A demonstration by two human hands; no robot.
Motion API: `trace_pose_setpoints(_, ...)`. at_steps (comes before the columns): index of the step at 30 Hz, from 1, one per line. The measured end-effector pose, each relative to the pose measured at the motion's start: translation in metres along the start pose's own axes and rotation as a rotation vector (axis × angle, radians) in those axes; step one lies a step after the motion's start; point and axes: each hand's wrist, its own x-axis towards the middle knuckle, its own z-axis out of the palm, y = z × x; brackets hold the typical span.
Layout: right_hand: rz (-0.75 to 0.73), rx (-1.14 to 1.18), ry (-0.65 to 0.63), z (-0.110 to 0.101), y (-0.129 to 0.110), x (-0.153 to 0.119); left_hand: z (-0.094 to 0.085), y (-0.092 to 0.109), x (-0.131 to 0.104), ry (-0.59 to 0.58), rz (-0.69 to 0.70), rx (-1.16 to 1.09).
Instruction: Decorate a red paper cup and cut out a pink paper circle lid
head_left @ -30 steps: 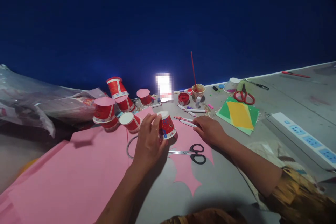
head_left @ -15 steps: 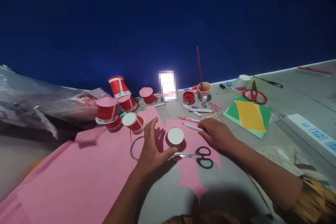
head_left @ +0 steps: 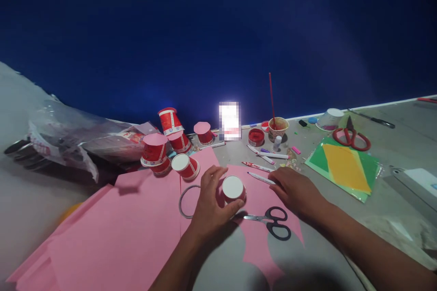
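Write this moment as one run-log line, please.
left hand: curved around white-topped cup, contact unclear | right hand: at white marker, grip unclear | black-handled scissors: on pink paper

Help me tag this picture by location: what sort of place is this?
Probably a craft work area, though whether at home, in a classroom or in a workshop isn't clear. The black-handled scissors, cut pink paper and markers point to it.

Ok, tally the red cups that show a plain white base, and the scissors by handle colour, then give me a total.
Red cups showing a white base: 2
Black-handled scissors: 1
Red-handled scissors: 1
Total: 4
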Motion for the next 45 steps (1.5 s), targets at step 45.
trace_pose_setpoints(45,-0.034,-0.120,-0.010,0.007,0.006,-0.002,-0.087,0.004,-0.092,-0.083,0.065,0.492)
